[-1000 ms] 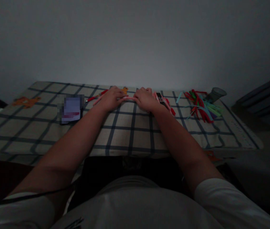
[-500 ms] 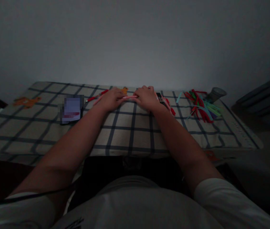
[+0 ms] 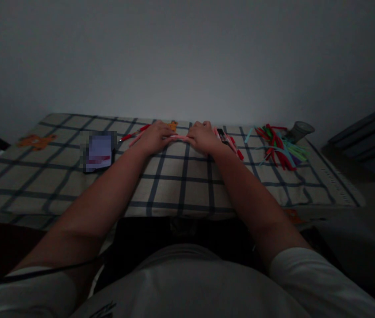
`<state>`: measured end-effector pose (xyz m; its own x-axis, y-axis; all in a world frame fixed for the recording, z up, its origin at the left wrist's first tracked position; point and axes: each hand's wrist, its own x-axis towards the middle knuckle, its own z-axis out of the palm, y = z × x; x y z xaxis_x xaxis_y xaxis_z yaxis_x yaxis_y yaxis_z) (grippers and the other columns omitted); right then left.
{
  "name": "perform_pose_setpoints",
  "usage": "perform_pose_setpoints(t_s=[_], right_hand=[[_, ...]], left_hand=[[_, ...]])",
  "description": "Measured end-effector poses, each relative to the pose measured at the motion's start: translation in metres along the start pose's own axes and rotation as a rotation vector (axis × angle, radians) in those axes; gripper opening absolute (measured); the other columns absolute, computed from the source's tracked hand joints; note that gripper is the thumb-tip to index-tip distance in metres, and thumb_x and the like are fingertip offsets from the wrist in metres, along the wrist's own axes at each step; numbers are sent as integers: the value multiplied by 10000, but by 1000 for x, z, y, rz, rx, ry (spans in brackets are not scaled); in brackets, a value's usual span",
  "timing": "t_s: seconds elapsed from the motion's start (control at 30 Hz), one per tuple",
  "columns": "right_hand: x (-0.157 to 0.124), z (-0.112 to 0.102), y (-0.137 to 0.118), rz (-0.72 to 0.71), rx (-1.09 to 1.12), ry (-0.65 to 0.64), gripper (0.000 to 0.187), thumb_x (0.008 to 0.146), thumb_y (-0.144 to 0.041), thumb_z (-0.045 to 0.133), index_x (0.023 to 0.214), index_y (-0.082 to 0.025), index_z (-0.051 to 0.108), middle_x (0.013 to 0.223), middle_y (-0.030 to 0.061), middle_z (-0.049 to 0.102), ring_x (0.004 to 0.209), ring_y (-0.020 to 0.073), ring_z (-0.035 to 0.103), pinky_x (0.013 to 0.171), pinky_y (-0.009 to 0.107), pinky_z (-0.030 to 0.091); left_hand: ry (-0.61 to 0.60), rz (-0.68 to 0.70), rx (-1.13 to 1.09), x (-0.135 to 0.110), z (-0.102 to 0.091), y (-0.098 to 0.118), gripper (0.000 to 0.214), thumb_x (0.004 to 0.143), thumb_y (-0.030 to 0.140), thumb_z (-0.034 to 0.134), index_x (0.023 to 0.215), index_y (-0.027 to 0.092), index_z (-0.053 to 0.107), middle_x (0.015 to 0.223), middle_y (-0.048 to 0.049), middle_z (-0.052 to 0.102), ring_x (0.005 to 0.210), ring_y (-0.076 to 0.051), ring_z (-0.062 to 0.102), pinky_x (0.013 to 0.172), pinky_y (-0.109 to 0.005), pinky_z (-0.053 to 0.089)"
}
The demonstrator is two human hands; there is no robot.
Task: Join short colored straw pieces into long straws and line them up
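A thin pink strip (image 3: pixel 181 138) stretches across the gap between my two hands, close to the tablecloth; I cannot tell if it is paper or a pipe cleaner. My left hand (image 3: pixel 157 138) is closed on one end, and a pink length trails out on its far side. My right hand (image 3: pixel 204 138) pinches the other end, knuckles raised. Left of my left hand lies a red pen (image 3: pixel 128 137). Beside my right hand are a black item (image 3: pixel 222 135) and a red-capped marker (image 3: pixel 239 154), partly covered by the hand.
A checked cloth (image 3: pixel 167 185) covers the table, which meets a wall at the back. At left lie a phone (image 3: pixel 99 152) and an orange cutout shape (image 3: pixel 36 141). Colourful strips (image 3: pixel 280 148) are heaped at right beside a dark cup (image 3: pixel 300 130).
My right hand has shifted slightly, its fingers lower around the pink strip. My left hand stays almost where it was, and the strip remains between them.
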<state>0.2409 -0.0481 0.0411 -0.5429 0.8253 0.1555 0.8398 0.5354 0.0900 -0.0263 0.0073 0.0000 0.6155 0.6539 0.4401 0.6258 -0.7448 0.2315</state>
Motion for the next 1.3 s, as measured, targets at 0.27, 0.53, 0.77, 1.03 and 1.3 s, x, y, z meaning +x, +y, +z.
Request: perform_pose_setpoints(t_s=[0.27,0.53,0.77,1.03,1.3], right_hand=[[0,-1,-5,-5,49,-16,613,1286,-437,378,1367,-117,895,1406,266,828,1405,438,568,1204,599,365],[-2,-3,-1,42,27,127,558,1290,-500,425,1409,-210,887,1412,202,832,1401,401,591,1191,555,345],[1,-2,-2,15,13,46,599,1296,-471,398,1369,-150,899,1404,241,838,1388,409,570,1162,552,358],[0,-7,-9,32,68,-11,592,1301,-395,372,1353,-155,910,1403,227,844,1420,403,576,1169,559,349],[2,-5,-6,21,98,-21,529,1282,-380,442,1326,-153,917,1369,243,843,1380,412,619,1194,586,388]], left_hand=[[130,-7,-40,-1,1,1,419,1113,590,755,1178,229,958,1162,-155,889,1207,-343,746,1187,-572,568],[10,20,-3,0,-1,7,490,1168,570,622,1218,204,944,1177,-172,889,1185,-357,732,1164,-568,556],[23,41,-16,0,-2,8,589,1176,684,577,1193,226,947,1134,-152,901,1136,-336,742,1112,-522,572],[101,46,-51,0,3,1,503,1153,652,679,1217,238,956,1176,-156,912,1160,-329,752,1142,-553,574],[145,35,-10,-1,2,4,384,1125,542,731,1196,248,968,1199,-147,914,1213,-357,751,1145,-573,578]])
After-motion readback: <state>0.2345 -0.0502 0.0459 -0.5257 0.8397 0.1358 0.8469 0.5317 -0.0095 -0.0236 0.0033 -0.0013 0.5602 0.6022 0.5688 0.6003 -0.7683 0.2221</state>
